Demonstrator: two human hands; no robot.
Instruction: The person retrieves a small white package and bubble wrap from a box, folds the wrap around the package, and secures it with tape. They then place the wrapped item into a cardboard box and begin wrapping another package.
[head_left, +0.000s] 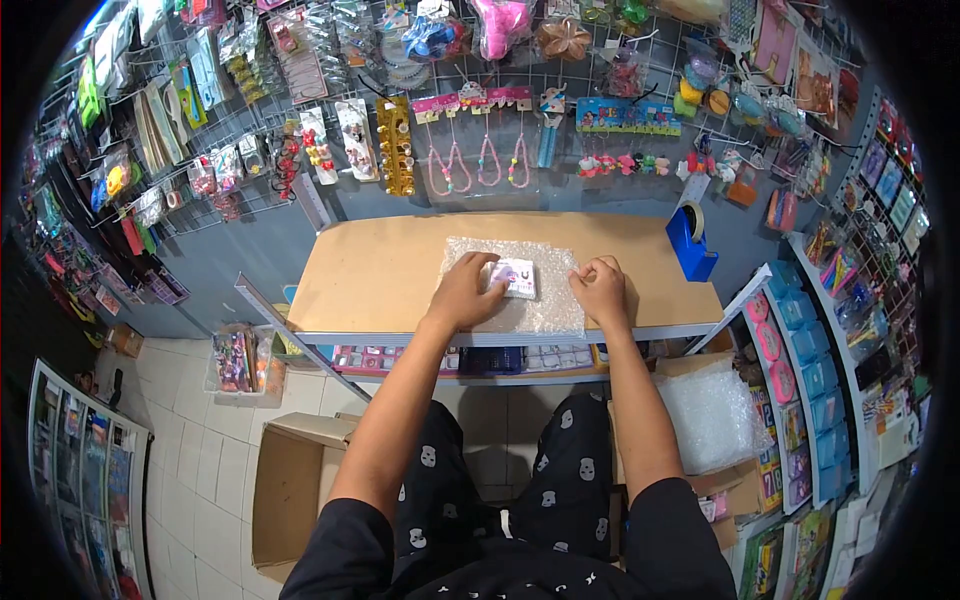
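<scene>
A sheet of bubble wrap [545, 318] lies flat on the wooden table. On its middle rests a small white box [515, 278] with pink and dark print. My left hand [465, 292] lies over the wrap's left part, fingers spread, with thumb and fingertips at the box's left side. At the sheet's right edge, my right hand [602, 290] is closed, its bent fingers pinching the edge of the wrap.
A blue tape dispenser [690, 245] stands at the table's right end. Packaged accessories hang on a wire grid behind. Below right is a carton with more bubble wrap [712, 415]; an open cardboard box [290, 490] sits on the floor at left. Shelves flank both sides.
</scene>
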